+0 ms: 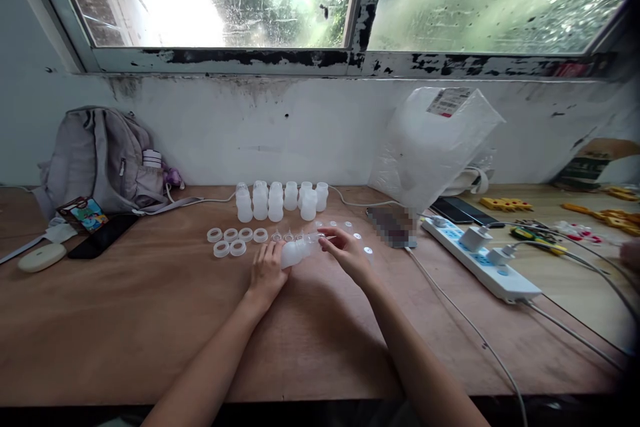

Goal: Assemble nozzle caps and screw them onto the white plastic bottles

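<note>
A translucent white baby bottle [294,253] lies tilted on its side just above the table, its top end towards the right. My left hand [268,270] is wrapped round its lower part. At the other end, the fingers of my right hand [346,251] pinch the clear top piece [313,241]; whether this is a cap or a teat I cannot tell. Behind my hands, clear teats [289,235] stand in a row, partly hidden. Several white screw rings [231,234] lie in two rows to the left. Small clear discs [349,224] are spread beyond my right hand.
Several white bottles [275,203] stand in rows near the wall. A grey backpack [103,160] and a black phone [103,236] are at the left. On the right are a white power strip [480,267] with cables, a charging phone [393,225] and a plastic bag [430,147].
</note>
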The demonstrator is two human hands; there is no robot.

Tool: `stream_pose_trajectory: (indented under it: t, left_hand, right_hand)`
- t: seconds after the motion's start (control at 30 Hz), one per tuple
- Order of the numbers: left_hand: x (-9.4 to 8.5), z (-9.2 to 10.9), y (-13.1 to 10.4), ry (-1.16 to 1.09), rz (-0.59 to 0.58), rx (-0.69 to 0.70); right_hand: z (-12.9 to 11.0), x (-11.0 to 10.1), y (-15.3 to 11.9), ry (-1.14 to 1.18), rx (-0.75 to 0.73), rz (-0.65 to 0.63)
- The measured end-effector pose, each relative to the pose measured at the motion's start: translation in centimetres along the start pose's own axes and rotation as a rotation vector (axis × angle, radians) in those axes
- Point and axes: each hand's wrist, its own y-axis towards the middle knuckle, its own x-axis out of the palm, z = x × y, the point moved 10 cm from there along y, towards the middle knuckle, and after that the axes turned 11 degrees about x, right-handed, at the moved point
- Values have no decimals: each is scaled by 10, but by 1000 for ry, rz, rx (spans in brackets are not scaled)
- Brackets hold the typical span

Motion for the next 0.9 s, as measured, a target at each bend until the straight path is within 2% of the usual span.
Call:
stream_pose_trajectory:
  t: [0.3,0.9]
  left_hand:
    - [-1,0,0,7,-19,-11]
    - [2,-2,-2,66,-61,20]
  right_hand:
    - [9,4,2,18,24,-9]
    - [20,17,4,106,36,-134]
